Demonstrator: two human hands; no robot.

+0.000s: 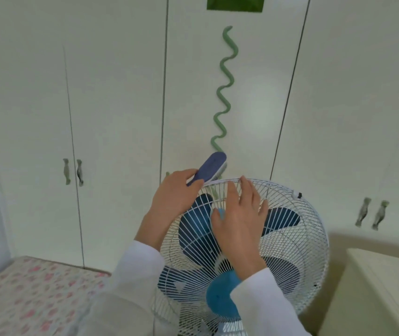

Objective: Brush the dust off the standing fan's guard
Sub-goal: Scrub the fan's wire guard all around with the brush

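1. The left hand [176, 200] is up at the top-left of the fan's guard [315, 229], wrist bent, with its white sleeve [130, 275] running down to the lower left.
2. Its fingers are curled round the handle of a blue brush [209, 169], thumb on top. A firm grasp.
3. The brush tilts up and to the right, bristles facing down toward the guard's top rim. It is just above the wire; I can't tell whether it touches.
4. The right hand [239, 226] lies flat on the white wire guard, fingers straight and spread, pointing up toward the rim. It is released, gripping nothing, just resting on the wires.
5. The guard fills the lower middle of the view, blue blades [283, 217] showing through it.
6. Behind stands a white wardrobe [116, 105] with a wavy green strip [225, 93] on one door.
7. A flowered bed [31, 294] sits lower left, a cream cabinet [383, 287] lower right.
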